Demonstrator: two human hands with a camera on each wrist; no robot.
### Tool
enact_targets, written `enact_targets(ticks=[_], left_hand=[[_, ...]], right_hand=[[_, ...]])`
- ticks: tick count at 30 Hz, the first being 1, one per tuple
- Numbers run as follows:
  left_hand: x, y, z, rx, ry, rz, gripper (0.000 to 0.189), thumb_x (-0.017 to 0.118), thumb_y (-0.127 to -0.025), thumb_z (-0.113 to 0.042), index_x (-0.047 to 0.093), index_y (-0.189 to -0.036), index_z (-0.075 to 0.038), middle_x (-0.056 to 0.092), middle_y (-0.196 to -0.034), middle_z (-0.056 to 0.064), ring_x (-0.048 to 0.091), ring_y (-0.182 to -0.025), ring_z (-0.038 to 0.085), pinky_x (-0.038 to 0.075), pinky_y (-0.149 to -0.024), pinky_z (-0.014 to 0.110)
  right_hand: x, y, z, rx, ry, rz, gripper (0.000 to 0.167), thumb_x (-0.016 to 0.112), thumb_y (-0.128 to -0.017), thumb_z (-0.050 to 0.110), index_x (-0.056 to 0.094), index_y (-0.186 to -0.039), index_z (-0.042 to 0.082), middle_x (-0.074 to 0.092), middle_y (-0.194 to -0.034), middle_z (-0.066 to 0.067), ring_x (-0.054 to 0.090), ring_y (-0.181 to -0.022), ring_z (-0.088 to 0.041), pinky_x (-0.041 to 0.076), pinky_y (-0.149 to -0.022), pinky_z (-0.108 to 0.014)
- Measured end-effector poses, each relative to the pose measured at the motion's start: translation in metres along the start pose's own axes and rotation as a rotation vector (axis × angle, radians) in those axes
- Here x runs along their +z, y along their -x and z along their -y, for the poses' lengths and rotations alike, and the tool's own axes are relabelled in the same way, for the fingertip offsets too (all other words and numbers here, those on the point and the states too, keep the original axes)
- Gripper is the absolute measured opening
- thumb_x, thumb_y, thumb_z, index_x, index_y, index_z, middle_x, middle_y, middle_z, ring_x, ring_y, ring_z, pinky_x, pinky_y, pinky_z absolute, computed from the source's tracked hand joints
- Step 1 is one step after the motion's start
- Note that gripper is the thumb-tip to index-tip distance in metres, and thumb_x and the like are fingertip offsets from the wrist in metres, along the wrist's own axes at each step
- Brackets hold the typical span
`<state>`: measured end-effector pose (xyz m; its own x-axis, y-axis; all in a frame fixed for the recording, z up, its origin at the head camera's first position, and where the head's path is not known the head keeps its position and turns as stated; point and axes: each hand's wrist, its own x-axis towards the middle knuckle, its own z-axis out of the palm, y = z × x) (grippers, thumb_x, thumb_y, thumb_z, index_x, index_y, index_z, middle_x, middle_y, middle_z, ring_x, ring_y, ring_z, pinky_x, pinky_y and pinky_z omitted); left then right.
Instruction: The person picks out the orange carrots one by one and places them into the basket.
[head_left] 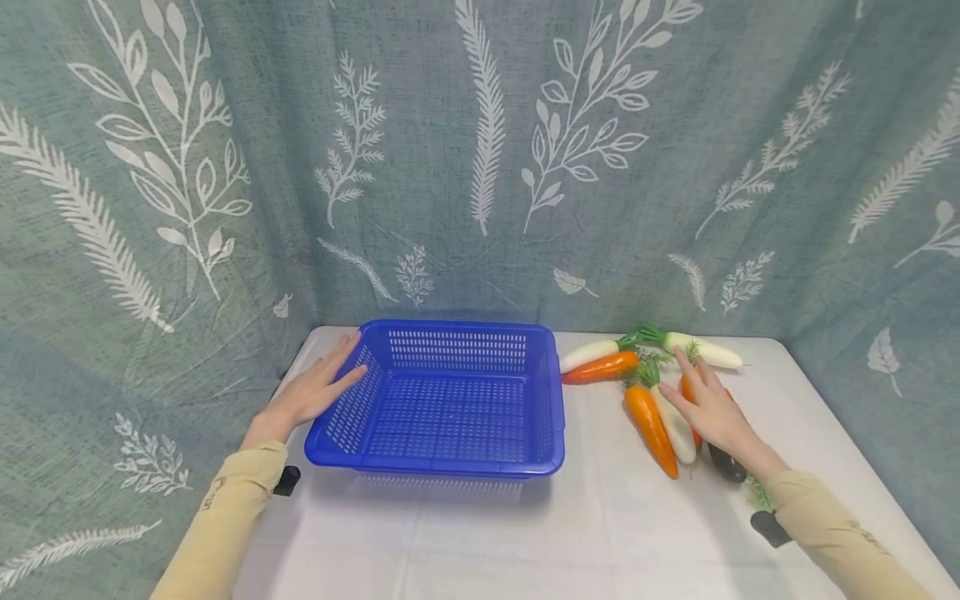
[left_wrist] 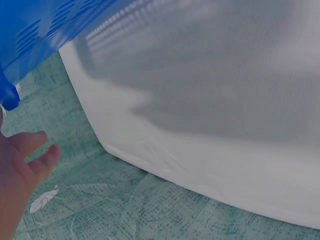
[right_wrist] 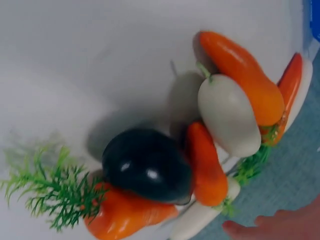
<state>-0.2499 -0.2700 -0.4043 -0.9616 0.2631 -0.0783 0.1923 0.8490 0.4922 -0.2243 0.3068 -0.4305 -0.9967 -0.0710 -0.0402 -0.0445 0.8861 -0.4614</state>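
Note:
A blue plastic basket (head_left: 450,417) with slotted walls stands at the left of the white table. Beside its left wall is my left hand (head_left: 311,393), fingers extended, the thumb overlapping the rim in the head view. My right hand (head_left: 714,412) hovers over a group of vegetables with its fingers spread, holding nothing. Under and around it lie an orange carrot (head_left: 651,427), a white radish (head_left: 675,427) and a dark eggplant (right_wrist: 145,165). The right wrist view shows another carrot (right_wrist: 125,212) with feathery green leaves (right_wrist: 60,185); the hand partly hides these things in the head view.
Toward the back, a white radish (head_left: 705,351) and a carrot (head_left: 602,367) lie near another radish (head_left: 588,356). A leaf-patterned curtain (head_left: 450,167) hangs behind and at both sides of the white table (head_left: 585,533).

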Motion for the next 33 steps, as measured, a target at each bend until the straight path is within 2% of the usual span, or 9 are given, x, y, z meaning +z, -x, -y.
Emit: enact_targets(ticks=[2,4,7,9,16,20,25,33], left_hand=[[0.002,-0.001,0.001,-0.003,0.010,0.001,0.071,0.029,-0.098,-0.058,-0.002,-0.153,-0.026,0.003,-0.160,0.015,0.010,-0.141,0.052,0.015,-0.107,0.071],[0.004,-0.001,0.001,-0.004,0.021,-0.009,0.070,0.028,-0.098,-0.058,0.000,-0.153,-0.027,0.005,-0.160,0.014,0.014,-0.141,0.050,0.018,-0.107,0.071],[0.006,-0.001,0.002,-0.002,0.046,-0.025,0.068,0.028,-0.098,-0.057,0.002,-0.154,-0.027,0.009,-0.160,0.014,0.018,-0.141,0.048,0.020,-0.108,0.069],[0.008,-0.002,0.003,-0.003,0.057,-0.031,0.068,0.028,-0.099,-0.056,0.003,-0.154,-0.026,0.010,-0.160,0.013,0.018,-0.141,0.048,0.020,-0.108,0.069],[0.017,-0.003,0.006,0.013,0.109,-0.049,0.068,0.028,-0.099,-0.054,0.005,-0.154,-0.021,0.009,-0.159,0.016,0.014,-0.143,0.046,0.015,-0.111,0.066],[0.022,-0.005,0.007,0.029,0.140,-0.070,0.068,0.031,-0.100,-0.051,0.007,-0.154,-0.017,0.008,-0.159,0.018,0.011,-0.144,0.045,0.012,-0.113,0.065],[0.025,-0.007,0.008,0.039,0.157,-0.100,0.068,0.034,-0.100,-0.047,0.012,-0.154,-0.013,0.007,-0.159,0.020,0.010,-0.144,0.045,0.011,-0.113,0.065],[0.029,-0.007,0.007,0.048,0.185,-0.155,0.066,0.034,-0.101,-0.045,0.017,-0.152,-0.007,0.012,-0.158,0.020,0.012,-0.145,0.043,0.012,-0.116,0.060]], right_hand=[[0.003,-0.001,0.001,-0.025,-0.004,-0.013,0.080,0.036,-0.096,0.058,0.000,-0.154,0.016,0.004,-0.153,-0.036,0.035,-0.123,-0.060,0.040,-0.084,-0.069],[0.007,-0.001,0.002,-0.052,-0.019,-0.024,0.079,0.038,-0.097,0.056,0.000,-0.154,0.017,0.006,-0.153,-0.035,0.036,-0.123,-0.058,0.042,-0.083,-0.067],[0.013,-0.002,0.004,-0.081,-0.062,-0.031,0.078,0.040,-0.097,0.052,0.001,-0.154,0.016,0.006,-0.153,-0.035,0.031,-0.127,-0.059,0.038,-0.089,-0.071],[0.017,-0.003,0.006,-0.086,-0.076,-0.031,0.078,0.039,-0.097,0.053,0.001,-0.154,0.017,0.006,-0.154,-0.034,0.020,-0.132,-0.062,0.027,-0.096,-0.077],[0.032,-0.005,0.011,-0.124,-0.189,-0.048,0.077,0.047,-0.097,0.046,0.008,-0.154,0.014,0.011,-0.156,-0.026,0.013,-0.140,-0.052,0.020,-0.104,-0.074],[0.040,-0.008,0.014,-0.136,-0.233,-0.065,0.076,0.050,-0.096,0.042,0.011,-0.153,0.011,0.016,-0.156,-0.025,0.019,-0.139,-0.050,0.023,-0.105,-0.070],[0.048,-0.011,0.018,-0.114,-0.256,-0.075,0.076,0.052,-0.096,0.038,0.009,-0.154,0.013,0.020,-0.153,-0.029,0.027,-0.136,-0.050,0.029,-0.105,-0.067],[0.056,-0.012,0.023,-0.060,-0.264,-0.082,0.076,0.054,-0.095,0.032,0.012,-0.153,0.007,0.023,-0.152,-0.030,0.026,-0.136,-0.049,0.025,-0.110,-0.064]])
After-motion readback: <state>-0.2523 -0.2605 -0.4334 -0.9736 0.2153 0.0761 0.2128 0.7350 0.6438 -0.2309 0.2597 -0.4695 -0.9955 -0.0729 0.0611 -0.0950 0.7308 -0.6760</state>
